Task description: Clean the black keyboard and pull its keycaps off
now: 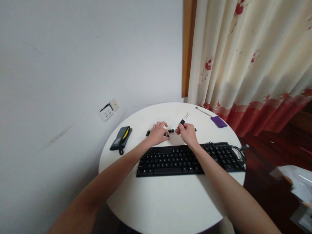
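My right hand (186, 132) is closed around a keycap puller (182, 122), its black handle in the fingers and its thin wire prongs pointing up and away. My left hand (158, 132) is over a row of small black keycaps (171, 130), fingers curved, with a gap between thumb and forefinger. A dark keycap shows close to the left thumb; whether the thumb touches it I cannot tell. Part of the row is hidden under both hands. Just below them lies a black keyboard (168, 160), partly covered by my right forearm.
On the round white table (170, 201), a grey pouch (120, 138) with a yellow item lies left. A purple cloth-like piece (218, 122) and a thin brush-like tool (203, 111) lie back right. The coiled cable (240, 152) rests by the keyboard's right end. Wall and curtain (234, 65) stand behind.
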Available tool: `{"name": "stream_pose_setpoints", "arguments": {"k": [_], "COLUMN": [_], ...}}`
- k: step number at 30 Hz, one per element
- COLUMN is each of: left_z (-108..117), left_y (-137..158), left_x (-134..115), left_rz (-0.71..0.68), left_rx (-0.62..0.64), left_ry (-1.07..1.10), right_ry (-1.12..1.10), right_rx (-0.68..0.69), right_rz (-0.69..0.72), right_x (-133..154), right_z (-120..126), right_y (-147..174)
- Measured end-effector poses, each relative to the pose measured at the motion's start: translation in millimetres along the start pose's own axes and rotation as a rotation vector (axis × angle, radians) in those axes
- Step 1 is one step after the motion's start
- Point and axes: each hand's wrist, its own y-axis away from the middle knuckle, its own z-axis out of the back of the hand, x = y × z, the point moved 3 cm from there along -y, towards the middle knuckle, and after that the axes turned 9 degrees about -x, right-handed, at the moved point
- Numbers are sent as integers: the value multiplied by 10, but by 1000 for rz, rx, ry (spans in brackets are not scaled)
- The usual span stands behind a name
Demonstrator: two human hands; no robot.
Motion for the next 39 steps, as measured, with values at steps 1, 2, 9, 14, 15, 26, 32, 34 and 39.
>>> {"name": "stream_pose_setpoints", "arguments": {"k": [1, 2, 9, 14, 15, 26, 32, 34, 39], "left_z": [-12, -18, -26, -69, -77, -49, -45, -50, -44], "left_y": [-11, -19, -35, -44, -46, 37, 62, 57, 53], "left_x": [6, 12, 84, 123, 125, 156, 199, 200, 197], "left_rz": [4, 10, 51, 67, 68, 139, 147, 151, 169], "left_rx": [0, -2, -32, -58, -62, -72, -81, -79, -68], "left_ry": [-15, -29, -53, -47, -44, -19, -39, -40, -60], "right_ry": [-9, -18, -35, -37, -39, -58, -49, -50, -88], "right_rx": [-2, -5, -10, -5, -3, -4, 7, 7, 4], "right_rz": [1, 2, 9, 2, 3, -1, 5, 5, -6], "right_x": [10, 20, 39, 10, 7, 36, -8, -20, -18], "right_z": [4, 8, 16, 11, 11, 35, 25, 23, 28], "right_y": [0, -1, -33, -47, -48, -28, -44, -48, -52]}}
